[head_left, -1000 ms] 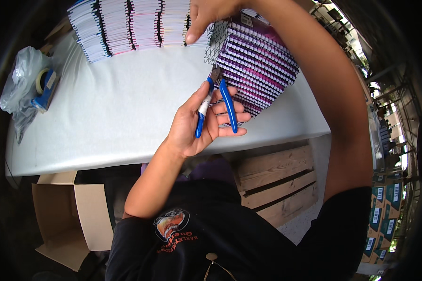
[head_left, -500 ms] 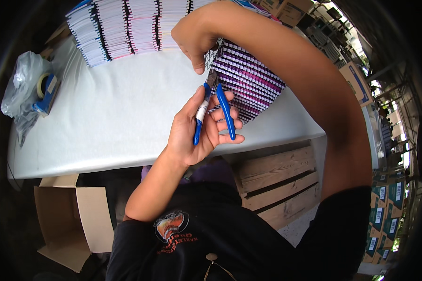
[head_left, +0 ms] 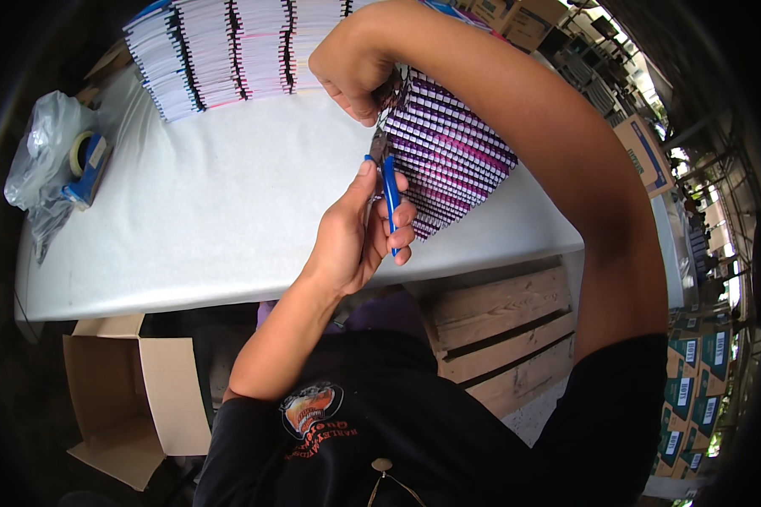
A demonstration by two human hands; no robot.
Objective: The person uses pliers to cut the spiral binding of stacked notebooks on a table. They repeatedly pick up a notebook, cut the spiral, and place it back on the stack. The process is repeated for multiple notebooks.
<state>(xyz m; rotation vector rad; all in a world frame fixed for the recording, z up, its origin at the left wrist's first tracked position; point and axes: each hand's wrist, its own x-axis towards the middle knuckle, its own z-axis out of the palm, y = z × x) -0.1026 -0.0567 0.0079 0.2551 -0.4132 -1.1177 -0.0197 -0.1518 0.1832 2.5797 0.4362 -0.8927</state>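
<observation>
My left hand (head_left: pixel 342 237) is closed around blue-handled wire cutters (head_left: pixel 391 190), whose metal jaws point away from me. The jaws are at the near-left corner of a stack of spiral-bound notebooks (head_left: pixel 452 148), with black coils and white and purple page edges facing up toward me. Reaching over the stack, my right hand (head_left: pixel 351 72) bends back toward that same corner. Its fingers are curled and pressed together just beyond the jaws. What they pinch is too small and shadowed to make out.
More bound notebooks (head_left: pixel 220 55) stand in tall stacks along the table's far edge. On the white-covered table (head_left: pixel 203 194), a blue tape dispenser (head_left: pixel 86 173) sits by a clear plastic bag (head_left: pixel 46 156) at left. Below are an open cardboard box (head_left: pixel 173 397) and a wooden crate (head_left: pixel 507 313).
The fingers of my left hand have squeezed the cutters' handles together. My right hand's fingers have drawn in closer to the stack's corner and the jaws.
</observation>
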